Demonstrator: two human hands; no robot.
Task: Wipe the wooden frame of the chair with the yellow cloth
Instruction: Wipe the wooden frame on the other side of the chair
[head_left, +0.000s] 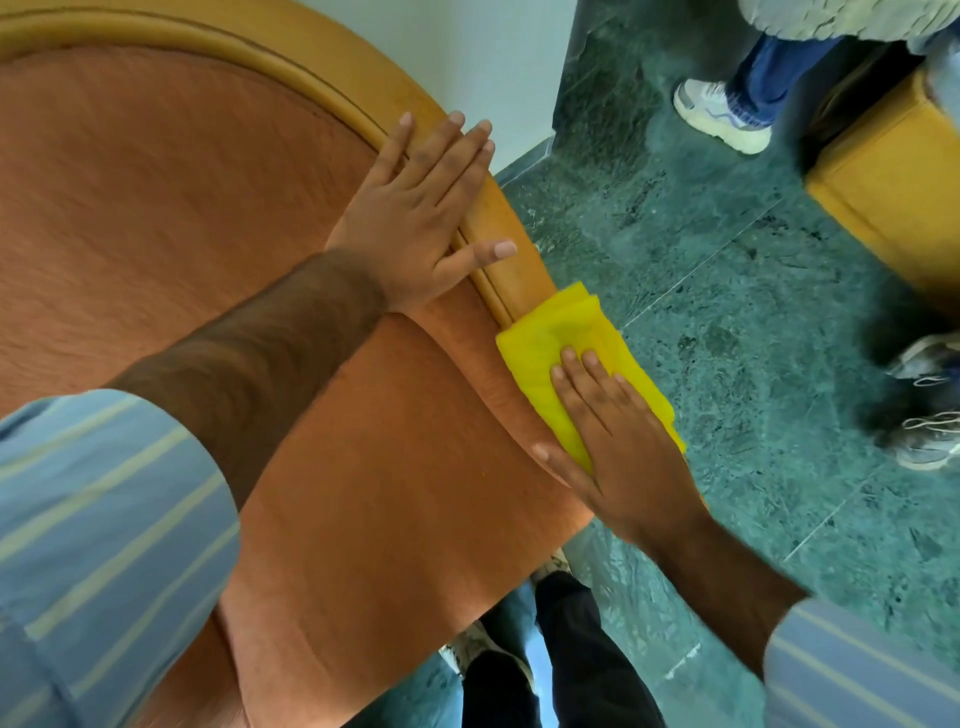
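yellow cloth pressed flat on the chair's wooden rail

striped blue sleeves (104, 519) with pale lines fill the lower corners, closest to the lens, and bare forearms run out of them toward the chair. right hand (618, 441) lies palm down on the yellow cloth (561, 338), fingers straight and close together, pressing the cloth rather than curling round it; the thumb spreads out onto the orange upholstery (363, 493) beside it. the cloth is a thin, folded rectangle, smooth with soft creases, draped over the lower end of the wooden frame (498, 218) so that its far edge wraps the rail and its outer side hangs toward the floor. left hand (415, 218) rests open and flat further up the same rail, fingers spread across the wood, heel of the palm on the fabric, holding nothing.

the frame is a curved, honey-coloured band of polished wood with a rounded bead and a groove along its inner edge, arching round the chair back. inside it the upholstery is a short, brushed, rust-orange pile, slightly streaked, with a seam where two padded panels meet.

beyond the chair, the floor (727, 312) is glossy green marble, veined and jointed in large slabs. a yellow wooden block (893, 192) stands at the upper right. white trainers (722, 114) and blue jeans of another person show at the top, more shoes at the right edge, dark trousers below.
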